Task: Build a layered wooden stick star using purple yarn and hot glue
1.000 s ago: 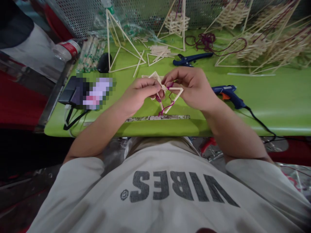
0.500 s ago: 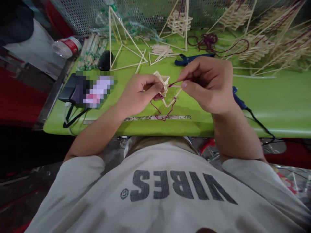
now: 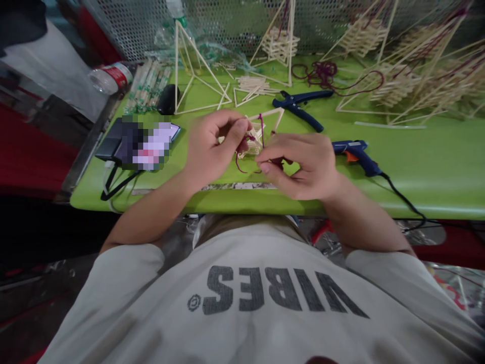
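Observation:
My left hand (image 3: 212,146) is closed on a small structure of pale wooden sticks (image 3: 257,132), held just above the green table (image 3: 417,151). A stick triangle juts up behind it. A dark purple string (image 3: 260,126) runs over the sticks and loops down beneath them. My right hand (image 3: 299,164) sits lower and nearer me, with its thumb and fingers pinched on the string's end.
Blue cutters (image 3: 299,103) and a blue glue gun (image 3: 354,154) with a black cord lie to the right. A phone (image 3: 146,144), a dark charger, a bottle (image 3: 109,78), loose sticks (image 3: 253,83), purple cord (image 3: 322,71) and several stick frames crowd the back.
My right hand has dropped from above the sticks to below them, drawing the purple string down. My left hand has tilted the stick piece upward.

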